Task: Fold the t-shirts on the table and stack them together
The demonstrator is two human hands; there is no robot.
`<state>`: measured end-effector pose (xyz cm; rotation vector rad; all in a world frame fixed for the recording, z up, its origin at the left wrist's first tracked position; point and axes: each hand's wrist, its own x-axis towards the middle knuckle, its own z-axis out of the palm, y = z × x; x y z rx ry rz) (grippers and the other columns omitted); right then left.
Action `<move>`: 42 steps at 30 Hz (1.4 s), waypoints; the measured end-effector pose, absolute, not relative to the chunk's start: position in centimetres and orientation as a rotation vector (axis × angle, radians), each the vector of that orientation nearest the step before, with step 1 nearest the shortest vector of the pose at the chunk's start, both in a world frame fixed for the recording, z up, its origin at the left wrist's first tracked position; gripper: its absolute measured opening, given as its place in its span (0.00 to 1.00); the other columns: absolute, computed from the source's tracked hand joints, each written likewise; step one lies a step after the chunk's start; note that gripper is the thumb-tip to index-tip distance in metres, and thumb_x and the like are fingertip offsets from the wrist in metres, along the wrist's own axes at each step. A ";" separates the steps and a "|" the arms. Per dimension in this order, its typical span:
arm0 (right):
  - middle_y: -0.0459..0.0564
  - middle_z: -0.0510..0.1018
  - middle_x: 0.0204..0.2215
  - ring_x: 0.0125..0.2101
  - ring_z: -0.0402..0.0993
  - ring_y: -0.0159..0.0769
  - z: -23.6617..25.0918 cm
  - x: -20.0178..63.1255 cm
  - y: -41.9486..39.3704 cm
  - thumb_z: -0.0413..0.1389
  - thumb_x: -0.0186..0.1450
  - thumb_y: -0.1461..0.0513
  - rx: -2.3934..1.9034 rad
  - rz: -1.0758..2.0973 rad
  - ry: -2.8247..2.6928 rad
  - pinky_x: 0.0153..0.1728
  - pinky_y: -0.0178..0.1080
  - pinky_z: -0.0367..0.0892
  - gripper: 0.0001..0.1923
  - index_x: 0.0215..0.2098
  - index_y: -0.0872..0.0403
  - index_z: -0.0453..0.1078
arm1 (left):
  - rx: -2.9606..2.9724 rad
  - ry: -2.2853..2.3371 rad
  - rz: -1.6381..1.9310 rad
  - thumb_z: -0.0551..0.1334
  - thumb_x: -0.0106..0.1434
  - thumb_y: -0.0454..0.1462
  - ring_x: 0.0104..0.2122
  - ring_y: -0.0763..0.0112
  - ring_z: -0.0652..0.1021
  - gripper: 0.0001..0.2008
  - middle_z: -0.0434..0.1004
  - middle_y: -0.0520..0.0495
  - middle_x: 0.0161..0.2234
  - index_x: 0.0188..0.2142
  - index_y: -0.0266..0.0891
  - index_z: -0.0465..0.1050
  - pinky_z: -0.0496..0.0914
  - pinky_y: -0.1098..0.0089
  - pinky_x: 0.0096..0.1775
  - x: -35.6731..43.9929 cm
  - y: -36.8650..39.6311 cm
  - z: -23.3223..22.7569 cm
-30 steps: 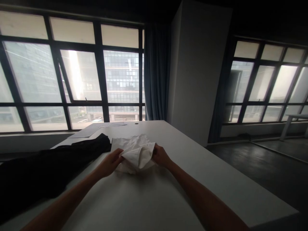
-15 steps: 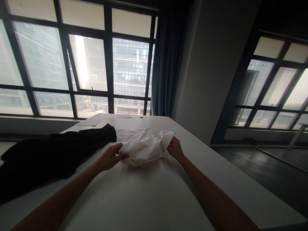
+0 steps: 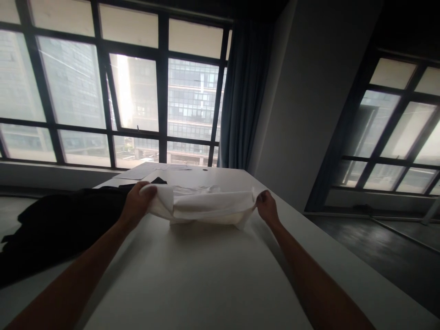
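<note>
A white garment (image 3: 202, 206) is held stretched between the two hands above the white surface (image 3: 192, 275), a little beyond its middle and toward the far edge by the windows. The left hand (image 3: 135, 204) is closed on the left end of the cloth, with the fabric wrapped over the fingers, and the right hand (image 3: 266, 206) is closed in a pinch on the right end. The cloth is pulled into a wide, low band; its upper edge runs nearly straight from hand to hand, while the lower part sags and touches the surface. Judged from this, the spreading of the garment seems to be begun but not finished: the piece is drawn out in width, yet it is not laid flat, and several soft folds and a doubled layer are seen along its front. No neat fold is made yet. The material looks thin, light and limp, and it is probably a shirt, though in the dim backlight this cannot be told for certain. A black garment (image 3: 68, 220) lies along the left edge of the surface, just beside the left hand, and some sheets of paper (image 3: 137, 172) lie near the far edge.
</note>
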<state>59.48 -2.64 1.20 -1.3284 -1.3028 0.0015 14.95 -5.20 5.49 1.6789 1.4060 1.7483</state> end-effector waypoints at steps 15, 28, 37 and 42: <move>0.53 0.79 0.31 0.25 0.75 0.38 3.1 62.1 -5.6 0.55 0.55 0.41 -1.173 0.931 -1.526 0.28 0.41 0.71 0.30 0.43 0.56 0.71 | 1.608 1.635 1.710 0.55 0.58 0.54 0.33 0.60 0.76 0.22 0.77 0.46 0.32 0.36 0.38 0.72 0.70 0.66 0.33 11.9 -2.6 3.9; 0.57 0.72 0.57 0.56 0.69 0.43 -3.7 52.9 -3.0 0.55 0.59 0.66 -1.309 0.316 -2.263 0.59 0.43 0.60 0.19 0.49 0.55 0.76 | 2.391 1.604 0.808 0.55 0.62 0.50 0.52 0.50 0.76 0.23 0.77 0.38 0.51 0.49 0.39 0.75 0.66 0.55 0.55 15.4 -5.1 2.8; 0.55 0.80 0.36 0.37 0.75 0.42 -1.2 56.6 -1.7 0.42 0.66 0.58 -1.566 0.038 -1.854 0.40 0.39 0.66 0.18 0.41 0.55 0.72 | 2.541 0.847 -0.150 0.67 0.49 0.61 0.69 0.43 0.44 0.54 0.40 0.39 0.71 0.69 0.51 0.46 0.36 0.35 0.62 20.3 -9.3 0.3; 0.54 0.78 0.31 0.32 0.72 0.42 0.3 62.2 -2.3 0.43 0.63 0.50 -1.549 -0.192 -1.355 0.33 0.39 0.64 0.19 0.34 0.54 0.68 | 2.626 0.707 0.001 0.66 0.56 0.56 0.68 0.45 0.52 0.39 0.50 0.45 0.70 0.65 0.54 0.58 0.40 0.39 0.64 21.0 -9.3 -0.8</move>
